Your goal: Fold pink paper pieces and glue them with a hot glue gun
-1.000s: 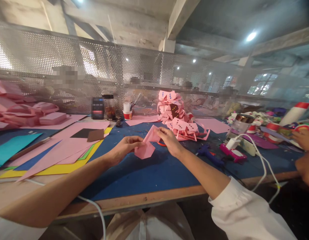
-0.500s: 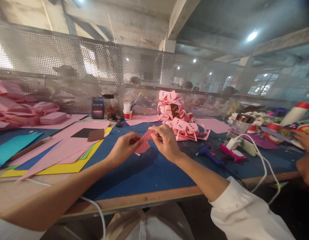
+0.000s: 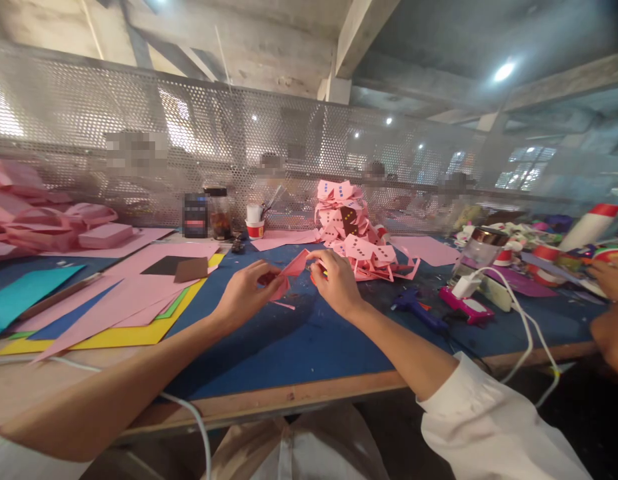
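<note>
Above the blue mat, my left hand (image 3: 253, 288) is closed, pinching a folded piece of pink paper (image 3: 295, 264) between thumb and fingers. The paper slants up to the right. My right hand (image 3: 336, 281) is curled close to its upper right end; a small dark and yellowish thing shows between those fingers, too hidden to name. A thin pink paper strip (image 3: 283, 305) shows just below the held paper. Behind my right hand rises a pile of folded pink paper pieces (image 3: 371, 251), some with dark or blue square dots.
Coloured paper sheets (image 3: 153, 327) lie at left, near pink paper boxes (image 3: 106, 236). A blue glue gun (image 3: 419, 311), a pink power strip (image 3: 466, 307) with white cable and a glass jar (image 3: 481, 250) stand right. Another person's hand (image 3: 611, 277) is at far right.
The pink paper has turned in my left hand, so its folded edge now slants upward. My right hand has shifted slightly right, off the paper's tip. The thin strip shows more clearly.
</note>
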A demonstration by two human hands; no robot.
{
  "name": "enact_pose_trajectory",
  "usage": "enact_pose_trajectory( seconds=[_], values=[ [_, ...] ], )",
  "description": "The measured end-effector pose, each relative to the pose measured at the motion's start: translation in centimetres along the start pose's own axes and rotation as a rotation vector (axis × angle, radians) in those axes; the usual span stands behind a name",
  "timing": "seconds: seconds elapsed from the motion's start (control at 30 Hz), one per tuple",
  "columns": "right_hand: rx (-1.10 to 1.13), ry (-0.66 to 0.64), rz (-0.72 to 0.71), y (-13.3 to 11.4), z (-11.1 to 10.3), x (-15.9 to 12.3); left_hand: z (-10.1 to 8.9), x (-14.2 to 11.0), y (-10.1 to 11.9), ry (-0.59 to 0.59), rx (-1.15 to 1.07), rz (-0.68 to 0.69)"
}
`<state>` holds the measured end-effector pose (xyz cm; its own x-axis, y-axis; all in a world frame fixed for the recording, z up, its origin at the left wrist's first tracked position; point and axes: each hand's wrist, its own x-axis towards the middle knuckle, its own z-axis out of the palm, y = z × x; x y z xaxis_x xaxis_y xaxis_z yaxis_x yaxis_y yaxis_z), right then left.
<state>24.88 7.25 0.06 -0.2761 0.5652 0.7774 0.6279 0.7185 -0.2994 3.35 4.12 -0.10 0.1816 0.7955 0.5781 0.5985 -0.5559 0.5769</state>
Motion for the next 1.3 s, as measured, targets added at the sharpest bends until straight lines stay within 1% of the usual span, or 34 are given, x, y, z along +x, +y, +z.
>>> enact_pose_trajectory(
  seconds=[0.17,0.27,0.37,0.43,0.47,0.53,0.6,0.63,0.73,0.8,0.9,1.07,1.3],
  values=[
    [0.131,-0.017,0.044,0.6,0.1,0.3,-0.4,-0.2,1.3,-0.103,-0.154,-0.077],
    [0.332,-0.067,0.110,0.7,0.3,0.5,-0.5,-0.3,1.7,-0.181,-0.317,-0.136],
    [0.596,-0.165,0.208,0.9,0.4,0.7,-0.4,-0.2,1.8,-0.225,-0.458,-0.167],
    [0.749,-0.262,0.276,1.1,0.6,0.7,-0.4,-0.1,1.6,-0.218,-0.493,-0.171],
    [0.810,-0.315,0.309,1.1,0.6,0.7,-0.4,0.0,1.6,-0.195,-0.482,-0.166],
    [0.902,-0.410,0.367,1.2,0.6,0.5,-0.4,0.1,1.3,-0.125,-0.420,-0.144],
    [0.973,-0.474,0.400,1.2,0.6,0.3,-0.4,0.2,1.1,-0.057,-0.375,-0.122],
    [1.012,-0.497,0.409,1.1,0.7,0.2,-0.4,0.2,1.0,-0.042,-0.377,-0.115],
    [1.126,-0.577,0.463,1.2,0.7,0.1,-0.4,0.3,1.0,-0.086,-0.446,-0.128],
    [1.162,-0.616,0.519,1.3,0.8,0.1,-0.4,0.3,1.1,-0.140,-0.503,-0.174],
    [1.160,-0.617,0.572,1.4,0.7,0.1,-0.4,0.4,1.2,-0.197,-0.610,-0.244],
    [1.177,-0.650,0.562,1.3,0.4,0.2,-0.3,0.4,0.5,-0.310,-0.792,-0.332],
    [1.127,-0.572,0.568,2.1,0.7,0.3,-0.3,0.4,0.6,-0.326,-0.853,-0.344]
  ],
)
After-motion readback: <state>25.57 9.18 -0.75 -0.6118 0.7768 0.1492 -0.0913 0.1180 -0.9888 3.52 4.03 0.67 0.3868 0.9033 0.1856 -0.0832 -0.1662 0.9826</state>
